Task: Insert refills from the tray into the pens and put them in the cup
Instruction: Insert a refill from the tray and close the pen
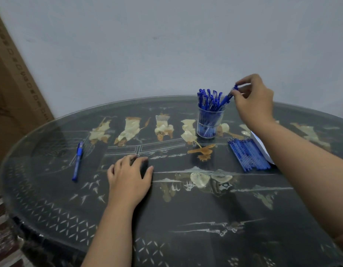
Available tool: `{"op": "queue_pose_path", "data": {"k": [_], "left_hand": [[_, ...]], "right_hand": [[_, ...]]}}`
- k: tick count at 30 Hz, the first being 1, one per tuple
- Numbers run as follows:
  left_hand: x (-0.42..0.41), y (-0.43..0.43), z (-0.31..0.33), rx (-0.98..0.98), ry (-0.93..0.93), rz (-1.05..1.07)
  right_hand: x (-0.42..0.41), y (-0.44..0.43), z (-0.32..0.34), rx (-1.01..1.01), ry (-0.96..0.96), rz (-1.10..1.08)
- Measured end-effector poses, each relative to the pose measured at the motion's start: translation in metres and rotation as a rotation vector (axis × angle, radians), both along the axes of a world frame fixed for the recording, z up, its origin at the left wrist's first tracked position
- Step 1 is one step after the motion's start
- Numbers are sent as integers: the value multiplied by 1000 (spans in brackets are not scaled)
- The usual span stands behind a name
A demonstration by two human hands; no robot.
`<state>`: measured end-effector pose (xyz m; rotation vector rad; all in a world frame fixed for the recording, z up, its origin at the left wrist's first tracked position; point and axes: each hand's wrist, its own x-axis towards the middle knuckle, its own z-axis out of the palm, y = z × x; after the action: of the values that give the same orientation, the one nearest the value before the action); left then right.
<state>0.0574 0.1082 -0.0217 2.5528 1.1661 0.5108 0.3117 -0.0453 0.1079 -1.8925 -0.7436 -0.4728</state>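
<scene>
Blue plastic sits pinched at the far right of the counter (186,209). The right hand (252,99) has its thumb and fingers (244,81) curled in on the top end of a blue pen (227,97). That pen leans steeply, its lower end already inside the clear cup (200,128), so the fingers stand above and just right of the cup's rim. A crowd of other pens (207,99) stands in the cup, caps up. Nearer than the cup, under the right forearm, the refills (247,155) lie side by side in a flat row. They rest against a white tray (258,140) that the arm mostly hides. The left hand (128,176) rests palm down on the glass-topped counter, well apart from the cup. Its fingers are spread and loosely bent with the tips on the surface, and it grips nothing that shows. A lone pen (77,160) lies flat to its left, apart from the hand.
</scene>
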Motion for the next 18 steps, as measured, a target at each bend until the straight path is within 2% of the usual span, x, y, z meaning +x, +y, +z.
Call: {"op": "queue_pose_path", "data": {"k": [10,15,18], "left_hand": [[0,0,0,6,-16,-2],[-1,0,1,-32,-88,7],[-9,1,10,-81,-216,29]], "right_hand": [[11,13,-23,-328,53,-31],[7,14,-27,-338,102,-12],[-1,14,-31,-191,98,-61]]}}
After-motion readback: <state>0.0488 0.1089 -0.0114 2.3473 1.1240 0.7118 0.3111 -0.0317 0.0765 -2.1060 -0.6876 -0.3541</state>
